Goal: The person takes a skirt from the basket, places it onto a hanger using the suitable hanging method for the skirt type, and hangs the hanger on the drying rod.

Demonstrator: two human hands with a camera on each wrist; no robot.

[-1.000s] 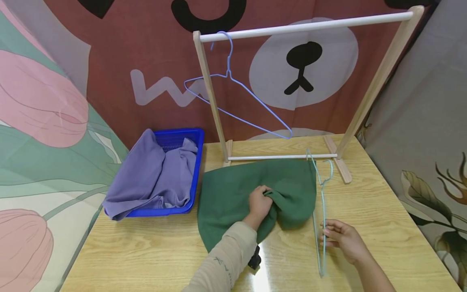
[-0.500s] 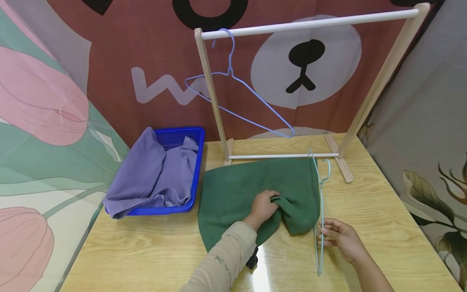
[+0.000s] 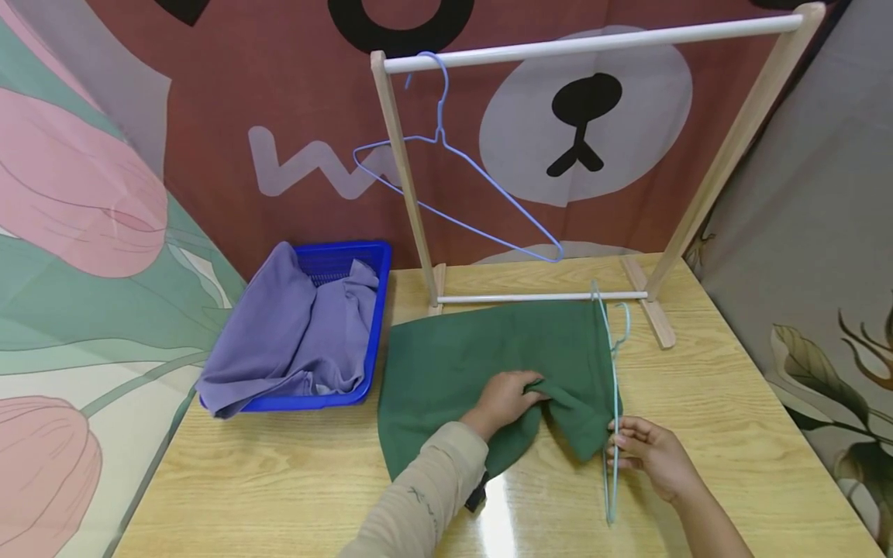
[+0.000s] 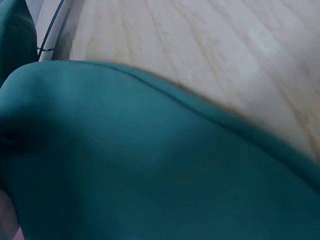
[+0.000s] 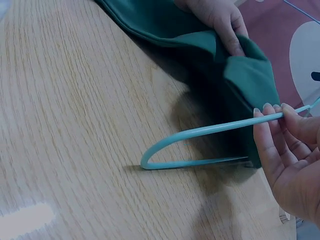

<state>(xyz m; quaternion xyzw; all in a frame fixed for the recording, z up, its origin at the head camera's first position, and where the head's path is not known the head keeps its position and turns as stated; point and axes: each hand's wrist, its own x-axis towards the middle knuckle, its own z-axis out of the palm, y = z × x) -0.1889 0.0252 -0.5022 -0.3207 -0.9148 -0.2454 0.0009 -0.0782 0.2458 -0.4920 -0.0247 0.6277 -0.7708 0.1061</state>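
Note:
A green cloth lies spread on the table below the rack. My left hand pinches a fold of it near its middle, lifting that part toward the right. At the cloth's right side stands a light-blue hanger, tipped on edge, its far end by the rack's lower bar. The fingers and thumb of my right hand pinch one wire of this hanger. In the right wrist view the hanger has its rounded corner low over the table, and the green cloth reaches up to its wire. Only cloth fills most of the left wrist view.
A wooden rack with a white top bar stands at the back. From its left end hangs a blue-violet hanger. At left, a blue basket holds purple cloth. Printed fabric hangs behind.
My left hand has moved right with the pinched fold, so the cloth's loose part now reaches the light-blue hanger. The hanger has turned slightly more upright in my right hand.

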